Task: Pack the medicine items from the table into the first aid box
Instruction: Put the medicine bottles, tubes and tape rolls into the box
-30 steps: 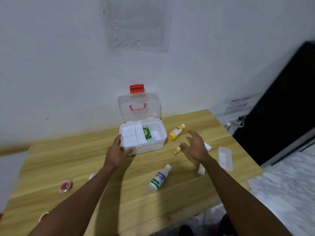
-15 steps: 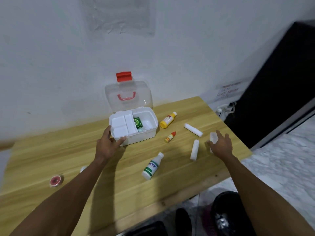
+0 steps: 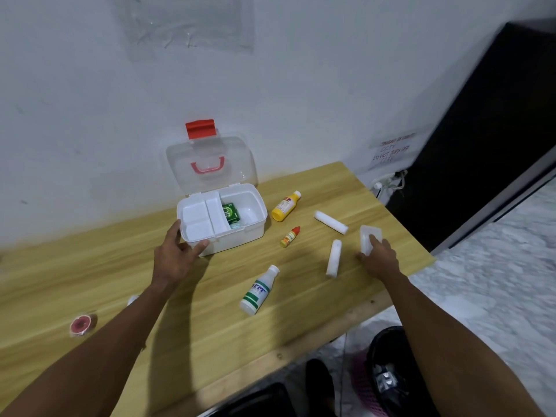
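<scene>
The white first aid box stands open on the wooden table, its clear lid up against the wall and a green packet inside. My left hand grips the box's front left corner. My right hand rests on a flat white packet near the table's right edge, fingers closing on its near end. Loose on the table lie a yellow bottle, a small dropper bottle, two white rolls and a white bottle with a green label.
A red tape roll lies at the left, with a small white item partly hidden by my left forearm. A black panel and a wall socket are to the right. A bin sits on the floor below the table's edge.
My right hand moved from the table's middle out to the flat white packet at the right edge and settled on it. The left hand stayed on the box.
</scene>
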